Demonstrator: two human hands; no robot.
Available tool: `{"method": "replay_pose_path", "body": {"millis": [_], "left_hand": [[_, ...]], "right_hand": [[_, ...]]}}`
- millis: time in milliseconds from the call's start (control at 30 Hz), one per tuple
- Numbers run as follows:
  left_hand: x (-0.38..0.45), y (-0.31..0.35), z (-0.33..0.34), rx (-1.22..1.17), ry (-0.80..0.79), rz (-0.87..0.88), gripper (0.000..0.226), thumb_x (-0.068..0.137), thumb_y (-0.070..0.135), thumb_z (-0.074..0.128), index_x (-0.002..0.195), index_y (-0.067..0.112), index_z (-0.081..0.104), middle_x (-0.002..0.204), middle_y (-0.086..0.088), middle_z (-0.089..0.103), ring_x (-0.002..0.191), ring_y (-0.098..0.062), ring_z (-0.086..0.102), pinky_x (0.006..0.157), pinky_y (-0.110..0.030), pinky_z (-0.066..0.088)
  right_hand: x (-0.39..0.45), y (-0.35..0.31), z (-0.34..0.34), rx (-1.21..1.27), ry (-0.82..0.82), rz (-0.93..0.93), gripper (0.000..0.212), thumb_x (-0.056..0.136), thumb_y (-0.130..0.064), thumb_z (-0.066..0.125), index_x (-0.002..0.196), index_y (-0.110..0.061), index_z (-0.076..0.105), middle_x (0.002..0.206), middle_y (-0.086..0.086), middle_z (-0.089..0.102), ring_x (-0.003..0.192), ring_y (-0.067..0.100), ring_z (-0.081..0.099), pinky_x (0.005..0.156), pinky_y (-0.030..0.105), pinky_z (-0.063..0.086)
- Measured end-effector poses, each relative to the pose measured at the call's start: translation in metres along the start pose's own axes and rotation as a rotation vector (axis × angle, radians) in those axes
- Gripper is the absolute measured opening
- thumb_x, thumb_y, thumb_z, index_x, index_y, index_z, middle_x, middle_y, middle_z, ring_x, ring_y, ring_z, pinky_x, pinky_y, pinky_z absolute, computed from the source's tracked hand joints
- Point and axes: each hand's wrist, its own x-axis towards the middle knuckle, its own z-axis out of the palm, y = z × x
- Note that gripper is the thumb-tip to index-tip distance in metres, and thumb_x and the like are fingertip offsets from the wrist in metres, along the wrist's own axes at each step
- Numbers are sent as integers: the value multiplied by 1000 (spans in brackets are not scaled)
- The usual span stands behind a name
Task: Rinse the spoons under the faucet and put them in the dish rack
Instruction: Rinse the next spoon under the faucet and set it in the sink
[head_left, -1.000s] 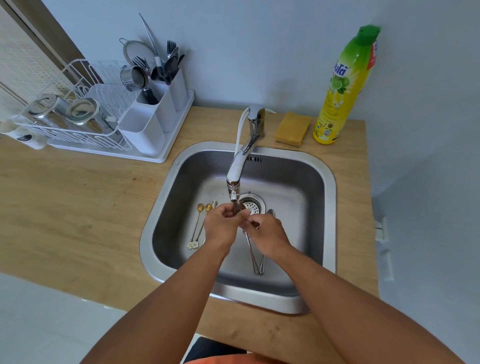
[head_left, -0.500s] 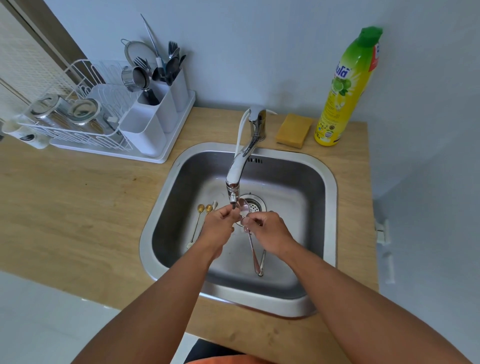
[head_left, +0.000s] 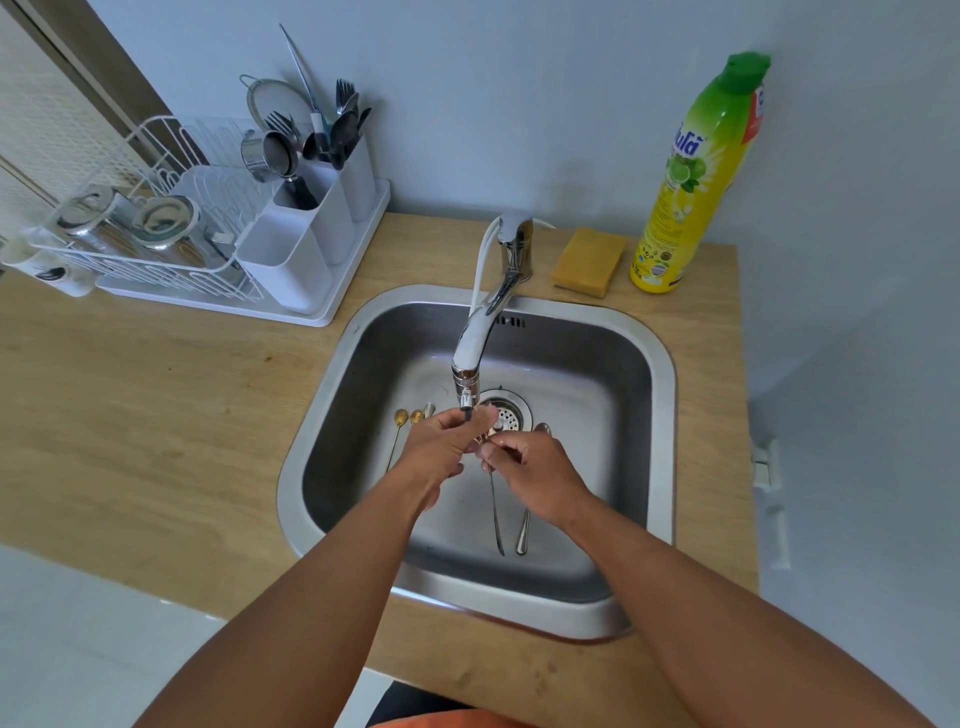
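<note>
Broadly, the wooden desk (head_left: 156, 415) carries a steel sink (head_left: 662, 415), with a white dish rack (head_left: 171, 270) at its left rear. A yellow bottle (head_left: 691, 176) bears script I cannot read, beside a sponge (head_left: 589, 261). Under the faucet (head_left: 475, 348), the left hand (head_left: 441, 447) and right hand (head_left: 530, 475) both pinch 1 spoon (head_left: 494, 512). 2 gold spoons (head_left: 400, 418) lie in the basin's left.

wall: plain pale blue-grey painted wall (head_left: 519, 104) behind and right | table: light wooden table (head_left: 130, 415) | floor: white glossy floor (head_left: 78, 649) lower left | light: soft, even daylight
</note>
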Motion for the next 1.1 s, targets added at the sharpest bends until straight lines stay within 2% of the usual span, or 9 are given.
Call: {"method": "replay_pose_path", "body": {"millis": [133, 233, 333, 467, 567, 667, 767, 967, 1100], "left_hand": [[3, 4, 3, -51, 121, -27, 59, 61, 66, 87, 97, 20, 77, 81, 8, 80, 89, -15, 72, 78, -40, 50], [9, 4, 5, -78, 200, -44, 29, 92, 45, 74, 101, 17, 77, 82, 1, 80, 84, -14, 74, 68, -33, 46], [9, 3, 6, -111, 191, -57, 20, 101, 35, 61, 100, 21, 76, 76, 6, 78, 75, -7, 73, 72, -34, 47], [9, -4, 4, -108, 120, -6, 16, 104, 23, 61, 96, 23, 74, 77, 8, 78, 84, -10, 70, 78, -34, 47], [9, -10, -1, -35, 73, 86, 12, 98, 17, 70, 93, 26, 75, 79, 13, 78, 80, -4, 70, 70, -24, 51], [7, -10, -2, -7, 71, 131, 13, 84, 14, 85, 93, 18, 76, 77, 6, 74, 74, -6, 69, 63, -13, 53], [5, -3, 2, 4, 142, 151, 23, 77, 28, 91, 86, 12, 78, 71, 5, 76, 65, -5, 71, 55, -9, 50], [0, 10, 19, 143, 321, 282, 31, 88, 44, 80, 67, 22, 76, 57, 8, 69, 49, 1, 57, 45, -14, 42], [-2, 3, 11, 263, 380, 282, 24, 99, 32, 68, 78, 22, 76, 60, 10, 61, 53, -4, 49, 52, -22, 37]], "right_hand": [[1, 3, 5, -24, 19, 16, 20, 99, -33, 63, 90, -25, 79, 84, -11, 76, 83, 9, 70, 83, 40, 57], [1, 2, 8, -12, 57, 42, 20, 99, -33, 64, 108, -28, 81, 92, -13, 79, 88, 8, 72, 87, 40, 59], [2, 2, 10, 11, 69, 53, 20, 99, -31, 64, 109, -28, 81, 93, -12, 79, 89, 7, 73, 88, 37, 59], [3, 2, 9, 53, 77, 55, 18, 100, -30, 64, 103, -26, 81, 83, -13, 77, 81, -1, 70, 74, 15, 51], [2, 4, 7, 87, 86, 54, 17, 100, -28, 66, 94, -23, 81, 79, -10, 76, 65, -5, 63, 62, 8, 43], [0, 5, 7, 71, 62, 49, 22, 99, -33, 66, 81, -25, 78, 70, -7, 73, 53, -1, 54, 56, 14, 39], [2, 2, 9, -11, 38, 82, 23, 97, -41, 65, 85, -27, 79, 75, -10, 75, 64, 4, 63, 68, 31, 49], [13, -12, 15, -245, 163, 123, 22, 94, -46, 61, 84, -31, 73, 70, -16, 67, 76, 12, 63, 71, 32, 46], [21, -11, 10, -80, 193, 178, 26, 95, -42, 64, 78, -26, 76, 74, -11, 74, 78, 15, 70, 78, 35, 56]]}}
